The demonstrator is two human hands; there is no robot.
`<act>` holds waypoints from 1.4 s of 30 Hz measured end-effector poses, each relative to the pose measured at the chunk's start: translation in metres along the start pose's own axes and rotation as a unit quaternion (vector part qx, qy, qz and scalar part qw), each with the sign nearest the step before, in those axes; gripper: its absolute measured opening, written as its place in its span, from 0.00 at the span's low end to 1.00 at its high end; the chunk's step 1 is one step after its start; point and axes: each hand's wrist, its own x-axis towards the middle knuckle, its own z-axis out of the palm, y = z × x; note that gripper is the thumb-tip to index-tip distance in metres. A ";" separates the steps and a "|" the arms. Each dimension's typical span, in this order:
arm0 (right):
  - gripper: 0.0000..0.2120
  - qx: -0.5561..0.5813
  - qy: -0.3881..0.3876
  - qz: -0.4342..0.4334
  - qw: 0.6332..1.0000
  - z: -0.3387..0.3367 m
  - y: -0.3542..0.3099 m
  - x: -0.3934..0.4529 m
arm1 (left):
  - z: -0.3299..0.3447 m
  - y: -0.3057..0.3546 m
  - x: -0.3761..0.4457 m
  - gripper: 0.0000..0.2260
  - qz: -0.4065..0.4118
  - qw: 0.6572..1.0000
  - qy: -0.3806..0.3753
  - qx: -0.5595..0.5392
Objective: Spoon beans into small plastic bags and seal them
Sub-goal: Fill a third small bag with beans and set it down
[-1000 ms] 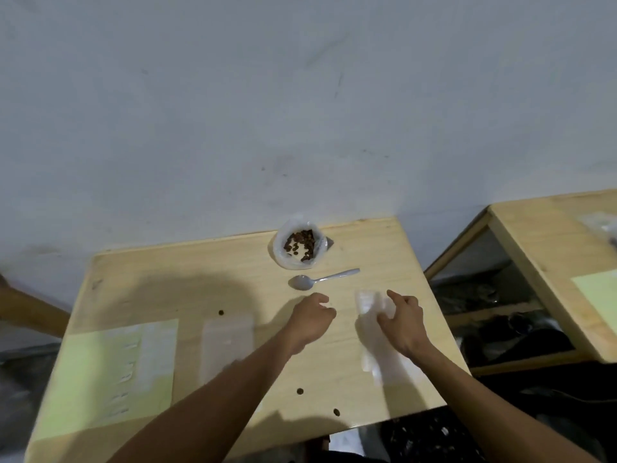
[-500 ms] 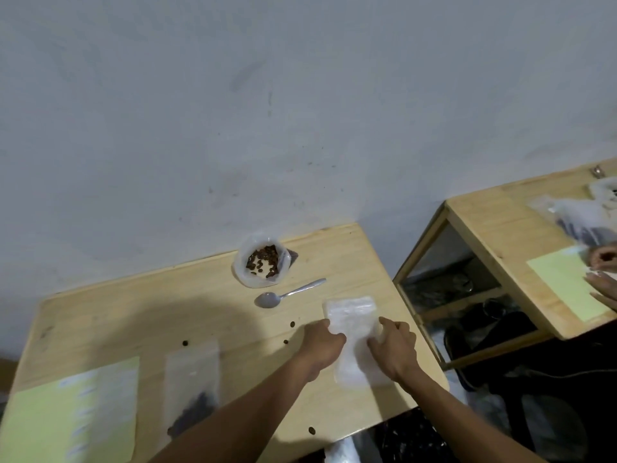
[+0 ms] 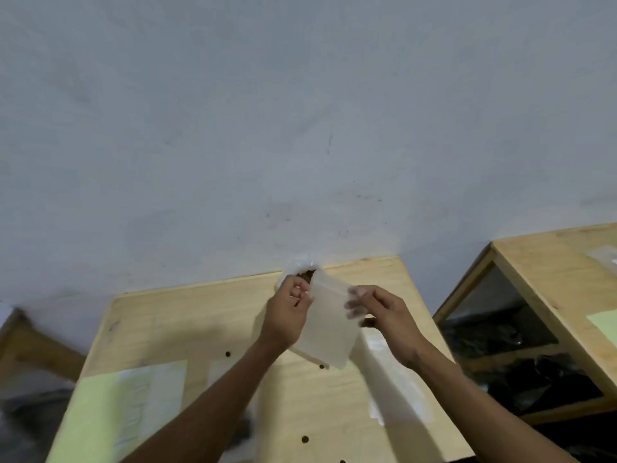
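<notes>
A small clear plastic bag hangs in the air above the wooden table. My left hand pinches its upper left edge and my right hand pinches its upper right edge. The bag looks empty. Behind my left hand, the white bowl of brown beans peeks out at the table's far edge. The spoon is hidden behind the bag and hands.
A stack of clear bags lies on the table under my right forearm. A green sheet with more plastic lies at front left. Loose beans dot the tabletop. A second wooden table stands to the right, across a gap.
Both hands took one bag from the stack on the table and lifted it up in front of the bean bowl. The camera view shifted as my head moved.
</notes>
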 end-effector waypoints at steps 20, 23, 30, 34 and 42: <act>0.10 -0.113 -0.138 -0.057 0.982 0.082 -0.029 0.033 | -0.056 0.042 0.002 0.09 -0.183 0.936 0.026 -0.299; 0.09 -0.101 -0.139 -0.032 0.985 0.081 -0.030 0.038 | -0.054 0.036 0.004 0.09 -0.181 0.935 0.027 -0.304; 0.06 -0.153 -0.035 -0.054 0.986 0.085 -0.023 0.043 | -0.042 0.034 0.008 0.05 -0.182 0.933 0.057 -0.305; 0.08 -0.192 -0.034 -0.084 0.977 0.085 -0.020 0.040 | -0.037 0.031 0.011 0.00 -0.190 0.938 0.087 -0.278; 0.11 -0.284 -0.060 -0.113 0.950 0.073 -0.007 0.046 | -0.033 0.015 0.008 0.03 -0.218 0.968 0.054 -0.115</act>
